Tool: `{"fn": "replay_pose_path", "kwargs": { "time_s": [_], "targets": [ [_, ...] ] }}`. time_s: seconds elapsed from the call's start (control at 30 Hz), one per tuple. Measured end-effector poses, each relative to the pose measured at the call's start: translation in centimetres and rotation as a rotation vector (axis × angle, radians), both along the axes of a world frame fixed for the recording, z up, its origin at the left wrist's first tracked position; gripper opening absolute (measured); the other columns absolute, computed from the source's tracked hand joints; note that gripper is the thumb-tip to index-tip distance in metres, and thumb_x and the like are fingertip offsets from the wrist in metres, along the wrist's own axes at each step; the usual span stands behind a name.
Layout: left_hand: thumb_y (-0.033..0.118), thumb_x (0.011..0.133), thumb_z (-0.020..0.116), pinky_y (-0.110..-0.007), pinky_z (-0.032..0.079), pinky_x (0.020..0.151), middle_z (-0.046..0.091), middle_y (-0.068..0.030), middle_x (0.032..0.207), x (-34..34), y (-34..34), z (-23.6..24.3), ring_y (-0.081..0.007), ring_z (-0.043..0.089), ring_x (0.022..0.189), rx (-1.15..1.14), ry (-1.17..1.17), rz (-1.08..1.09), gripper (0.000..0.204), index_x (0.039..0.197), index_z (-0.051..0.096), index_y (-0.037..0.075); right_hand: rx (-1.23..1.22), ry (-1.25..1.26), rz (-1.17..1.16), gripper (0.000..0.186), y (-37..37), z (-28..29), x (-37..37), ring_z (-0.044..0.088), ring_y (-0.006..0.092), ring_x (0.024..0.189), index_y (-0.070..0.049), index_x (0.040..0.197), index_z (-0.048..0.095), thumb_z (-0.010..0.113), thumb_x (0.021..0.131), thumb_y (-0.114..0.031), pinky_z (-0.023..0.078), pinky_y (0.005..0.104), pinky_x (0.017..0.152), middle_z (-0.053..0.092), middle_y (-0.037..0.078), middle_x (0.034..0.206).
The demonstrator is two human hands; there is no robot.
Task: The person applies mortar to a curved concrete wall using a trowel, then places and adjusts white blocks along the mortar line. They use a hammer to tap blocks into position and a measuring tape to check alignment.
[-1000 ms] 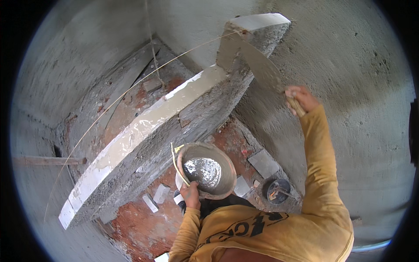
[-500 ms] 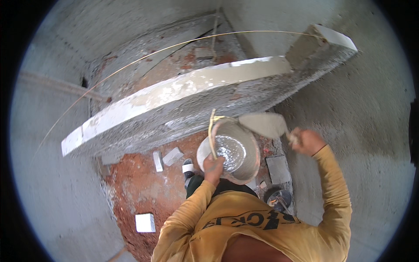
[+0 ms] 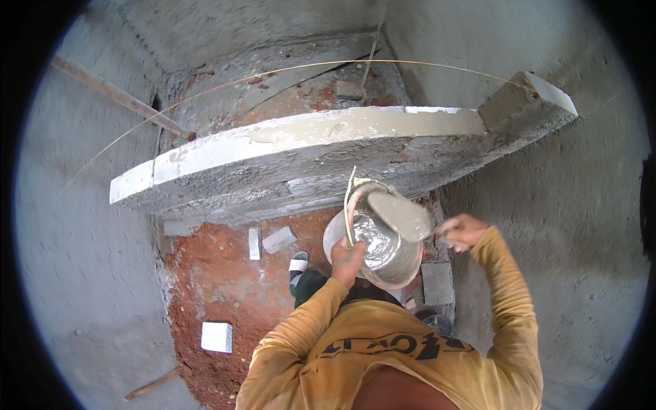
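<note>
Grey plastered walls [image 3: 533, 191] are being met by a red earth floor [image 3: 232, 307], and beyond it a low block wall [image 3: 307, 133] is being partly covered along its top by a smooth cream-grey coat [image 3: 383, 125]. On the near side of that wall, just in front of the person's body, a bucket [image 3: 406, 256] holding glossy grey paste [image 3: 374, 239] is being kept tilted. Over its opening the smeared blade of a trowel [image 3: 402, 215] is being held. The bucket's left rim is being gripped by the left hand [image 3: 347, 258], its thumb on top and its other fingers being largely hidden. The trowel's handle is being clasped in the curled fingers of the right hand [image 3: 463, 231], slightly blurred. Above the low block wall, a thin cord [image 3: 342, 61] is being stretched.
</note>
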State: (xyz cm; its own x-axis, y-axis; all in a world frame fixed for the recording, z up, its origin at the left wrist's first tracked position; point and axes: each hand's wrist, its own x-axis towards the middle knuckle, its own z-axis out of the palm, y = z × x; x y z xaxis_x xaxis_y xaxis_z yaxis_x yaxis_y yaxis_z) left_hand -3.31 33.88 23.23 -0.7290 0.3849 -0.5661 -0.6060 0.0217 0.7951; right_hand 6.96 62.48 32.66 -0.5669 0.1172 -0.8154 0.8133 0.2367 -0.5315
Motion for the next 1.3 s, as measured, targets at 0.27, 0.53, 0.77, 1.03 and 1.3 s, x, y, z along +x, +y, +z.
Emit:
{"fn": "replay_pose_path", "kwargs": {
  "time_s": [0.27, 0.53, 0.77, 1.03, 1.3],
  "targets": [
    [0.006, 0.078, 0.057, -0.026, 0.044, 0.065, 0.06, 0.0002, 0.081, -2.2, -3.6, -1.8, -0.0086, 0.054, 0.07, 0.012, 0.015, 0.003, 0.022, 0.098, 0.063, 0.001, 0.914, 0.698, 0.596, 0.034, -3.3, 13.1, -13.7, 0.06, 0.0264, 0.062, -0.002, 0.098, 0.062, 0.061, 0.075, -0.026, 0.049, 0.0384, 0.061, 0.063, 0.013, 0.074],
    [0.009, 0.077, 0.057, -0.026, 0.043, 0.062, 0.06, -0.0012, 0.077, -5.2, -7.8, -2.3, -0.0084, 0.053, 0.068, 0.011, -0.002, 0.007, 0.017, 0.091, 0.062, 0.001, 1.227, 1.002, 0.701, 0.026, -12.8, 9.9, -23.2, 0.059, 0.0276, 0.081, -0.011, 0.098, 0.062, 0.064, 0.074, -0.021, 0.05, 0.0417, 0.07, 0.055, 0.007, 0.084],
    [0.009, 0.076, 0.057, -0.026, 0.043, 0.061, 0.06, -0.0015, 0.075, -7.9, -10.8, -2.0, -0.0085, 0.052, 0.065, -0.014, 0.012, -0.033, 0.019, 0.093, 0.062, -0.001, 1.265, 0.798, 0.65, 0.03, -13.7, 10.4, -22.2, 0.059, 0.0293, 0.08, -0.014, 0.102, 0.061, 0.066, 0.073, -0.02, 0.049, 0.0417, 0.069, 0.056, 0.007, 0.086],
    [0.007, 0.077, 0.056, -0.026, 0.044, 0.062, 0.06, -0.0007, 0.078, -10.6, -13.3, -1.8, -0.0078, 0.053, 0.068, 0.023, -0.059, -0.111, 0.021, 0.095, 0.062, -0.001, 1.23, 0.775, 0.435, 0.034, -17.8, 10.5, -18.5, 0.059, 0.0305, 0.077, -0.013, 0.106, 0.064, 0.067, 0.073, -0.022, 0.049, 0.042, 0.067, 0.055, 0.008, 0.086],
    [0.005, 0.077, 0.055, -0.025, 0.044, 0.062, 0.061, -0.0008, 0.08, -12.4, -15.7, -3.3, -0.0077, 0.053, 0.068, -0.018, -0.008, -0.25, 0.021, 0.096, 0.062, -0.001, 0.67, 0.351, 0.218, 0.04, -18.0, 13.3, -17.2, 0.065, 0.031, 0.074, 0.003, 0.101, 0.065, 0.059, 0.078, -0.028, 0.05, 0.0363, 0.072, 0.066, 0.023, 0.083]
  ]
}}
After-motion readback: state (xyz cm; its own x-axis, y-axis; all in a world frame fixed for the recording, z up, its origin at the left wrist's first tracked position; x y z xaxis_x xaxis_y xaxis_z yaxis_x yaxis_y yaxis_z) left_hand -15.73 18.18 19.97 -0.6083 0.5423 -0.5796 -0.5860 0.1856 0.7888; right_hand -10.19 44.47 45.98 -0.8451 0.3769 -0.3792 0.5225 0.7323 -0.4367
